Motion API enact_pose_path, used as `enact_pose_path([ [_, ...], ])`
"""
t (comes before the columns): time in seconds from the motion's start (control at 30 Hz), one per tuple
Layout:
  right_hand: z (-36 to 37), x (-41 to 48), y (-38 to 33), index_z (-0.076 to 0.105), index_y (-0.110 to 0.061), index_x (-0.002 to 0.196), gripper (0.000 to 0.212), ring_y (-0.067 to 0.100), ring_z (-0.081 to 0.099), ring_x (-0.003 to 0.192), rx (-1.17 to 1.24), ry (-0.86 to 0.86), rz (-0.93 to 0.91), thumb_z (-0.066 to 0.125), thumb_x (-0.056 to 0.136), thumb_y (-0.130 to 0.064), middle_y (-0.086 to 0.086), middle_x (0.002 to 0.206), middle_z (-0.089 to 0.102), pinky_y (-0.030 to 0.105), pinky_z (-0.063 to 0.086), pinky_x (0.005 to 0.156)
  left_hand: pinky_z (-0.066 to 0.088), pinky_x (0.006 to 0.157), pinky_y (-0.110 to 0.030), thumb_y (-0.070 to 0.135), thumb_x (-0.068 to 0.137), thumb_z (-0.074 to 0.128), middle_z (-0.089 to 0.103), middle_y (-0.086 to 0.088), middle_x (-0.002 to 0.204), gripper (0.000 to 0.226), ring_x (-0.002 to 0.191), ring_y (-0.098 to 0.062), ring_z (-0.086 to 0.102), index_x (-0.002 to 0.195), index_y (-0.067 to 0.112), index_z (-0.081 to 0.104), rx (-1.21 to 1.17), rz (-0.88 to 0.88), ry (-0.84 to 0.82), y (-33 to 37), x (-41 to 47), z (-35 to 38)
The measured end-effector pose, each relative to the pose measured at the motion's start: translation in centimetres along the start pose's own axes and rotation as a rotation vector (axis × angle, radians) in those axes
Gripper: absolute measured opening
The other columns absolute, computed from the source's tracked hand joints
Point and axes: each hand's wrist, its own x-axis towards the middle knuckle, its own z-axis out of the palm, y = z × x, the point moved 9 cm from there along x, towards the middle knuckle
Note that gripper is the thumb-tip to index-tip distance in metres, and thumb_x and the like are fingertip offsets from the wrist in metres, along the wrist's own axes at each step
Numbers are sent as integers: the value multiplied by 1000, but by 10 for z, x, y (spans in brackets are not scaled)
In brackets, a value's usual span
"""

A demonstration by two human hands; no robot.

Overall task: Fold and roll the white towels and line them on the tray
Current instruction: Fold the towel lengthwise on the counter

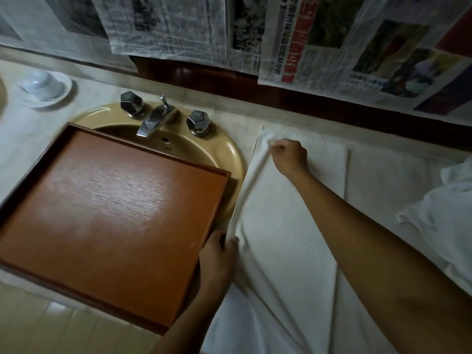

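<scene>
Our left hand (218, 254) and right hand (290, 155) each pinch the left edge of the white towel (281, 226), which lies spread on the tabletop (23, 149) just beside the tray (115, 213), no roll on it yet. If 1 pinch slips mid-fold, we judge the edges would land skewed and the roll come out crooked.

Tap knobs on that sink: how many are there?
2. The left knob sits left of the spout and the right knob on its other side, both on the back rim of the sink. No others seem hidden.
</scene>
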Motion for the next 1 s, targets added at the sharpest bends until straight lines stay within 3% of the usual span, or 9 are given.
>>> enact_pose_path([
  [0.13,-35,-46,49,63,-14,132,38,30,61,119,-69,76,2,66,95,-24,12,132,63,39,48,105,39,52,-11,28,98,64,63,7,84,11,72,-4,58,99,17,65,52,8,-62,1,1,0],
  [0.27,-76,-125,125,60,-3,132,50,46,53,117,-217,234,121,75,86,-11,28,126,58,50,44,104,54,65,-28,35,95,67,67,3,90,17,78,-12,65,100,19,63,65,-18,-157,-11,-1,2],
  [0.33,-85,-167,156,57,2,131,55,50,54,113,-255,269,197,80,82,-12,32,121,58,53,46,100,56,62,-30,34,97,66,67,-2,88,19,77,-17,66,93,16,61,-10,-68,-208,-22,-8,3],
  [0.43,-80,-220,186,57,-3,129,55,44,60,105,-217,212,288,82,82,-21,25,115,63,49,51,92,62,68,-34,32,98,66,72,-15,100,25,88,-28,73,101,8,66,-204,-206,-323,-38,-25,10],
  [0.5,-70,-248,195,61,-7,117,43,38,67,97,-179,148,325,81,84,-26,17,105,71,43,53,85,63,78,-39,31,99,65,76,-11,105,23,94,-26,75,110,11,69,-278,-246,-442,-41,-41,16],
  [0.63,-56,-277,199,65,-10,96,26,35,69,91,-225,60,339,74,91,-35,10,92,74,38,51,78,61,90,-36,25,96,68,75,-2,116,30,105,-19,73,125,18,67,-221,-148,-671,-38,-72,28],
  [0.83,-75,-271,211,68,-4,110,29,39,66,103,-215,40,328,69,96,-29,17,106,73,38,49,84,60,78,-33,10,97,67,76,-8,105,22,89,-25,73,118,10,69,-224,-256,-663,-48,-87,26],
  [0.9,-82,-272,215,68,-3,114,30,39,65,104,-212,44,311,67,97,-28,19,109,73,37,48,85,58,77,-36,10,96,68,74,-17,100,20,84,-27,68,115,4,69,-124,-256,-677,-59,-83,19],
  [1.0,-85,-278,217,67,-3,112,31,38,67,101,-184,57,282,70,96,-30,17,106,73,39,51,86,63,74,-38,11,90,76,73,-22,98,20,79,-28,73,107,4,70,52,-203,-539,-75,-77,9],
])
